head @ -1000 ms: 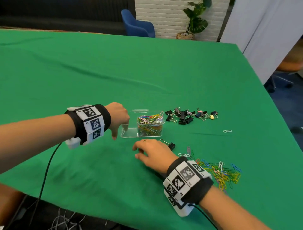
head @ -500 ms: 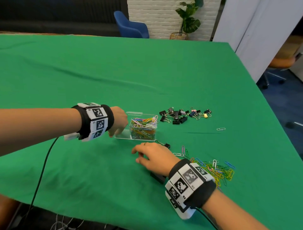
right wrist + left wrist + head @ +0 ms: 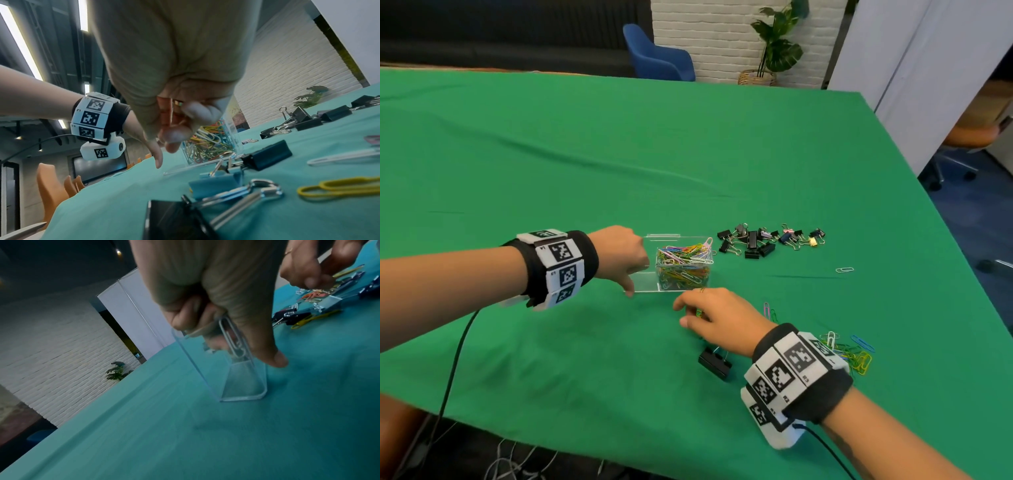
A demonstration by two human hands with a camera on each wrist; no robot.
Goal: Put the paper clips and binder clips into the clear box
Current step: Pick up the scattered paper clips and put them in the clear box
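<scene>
The clear box (image 3: 650, 284) stands mid-table, its right compartment heaped with coloured paper clips (image 3: 683, 269). My left hand (image 3: 635, 270) grips the box's left end, fingers curled over the wall and thumb down on the cloth outside. In the left wrist view a silver paper clip (image 3: 231, 337) stands inside that clear wall (image 3: 242, 386). My right hand (image 3: 690, 313) hovers just in front of the box, its curled fingers pinching a small coloured paper clip. Binder clips (image 3: 767, 240) lie in a pile right of the box. Loose paper clips (image 3: 854, 353) lie beside my right wrist.
A black binder clip (image 3: 715, 363) lies under my right wrist, with a blue one (image 3: 213, 181) and another black one (image 3: 267, 154) close by. A lone white paper clip (image 3: 844, 270) lies further right. The green table's right edge (image 3: 928, 192) drops off to the floor.
My left hand has settled onto the box's left end with the thumb down. The right hand stayed in front of the box and curled its fingers.
</scene>
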